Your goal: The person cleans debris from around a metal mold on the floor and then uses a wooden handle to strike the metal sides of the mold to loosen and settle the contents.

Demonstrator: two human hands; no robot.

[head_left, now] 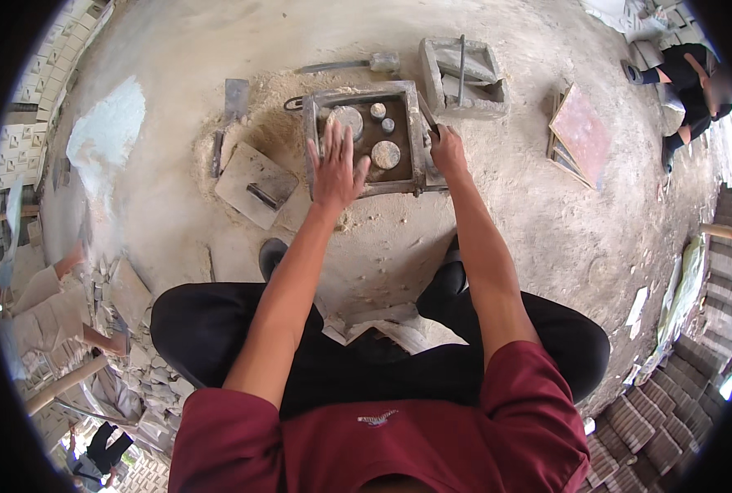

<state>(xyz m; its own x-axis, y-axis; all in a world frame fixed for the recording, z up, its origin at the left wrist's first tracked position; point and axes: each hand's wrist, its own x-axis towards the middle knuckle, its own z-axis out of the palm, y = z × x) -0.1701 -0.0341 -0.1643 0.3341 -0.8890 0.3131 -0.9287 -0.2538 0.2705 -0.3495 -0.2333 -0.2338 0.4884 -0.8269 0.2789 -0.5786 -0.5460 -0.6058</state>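
Note:
A square, metal-looking frame [364,89] lies on the dusty floor before me, with a dark bed inside it. Set in that bed are a large pale disc [348,121], a smaller speckled disc [385,154] and two small round pieces, one pale [378,110] and one grey [388,126]. My left hand [334,171] is spread flat over the frame's left side, its fingertips overlapping the large disc; whether they touch it I cannot tell. At the right rim, my right hand [448,154] is closed round a narrow dark bar-like tool [427,112], slanting along the frame's edge.
A hollow concrete-like block [497,97] with a rod across it lies beyond right. Left of the frame sit a board with a handle [251,185] and a metal plate [236,99]. A mallet-like tool [384,62] lies behind. A person [695,90] sits far right.

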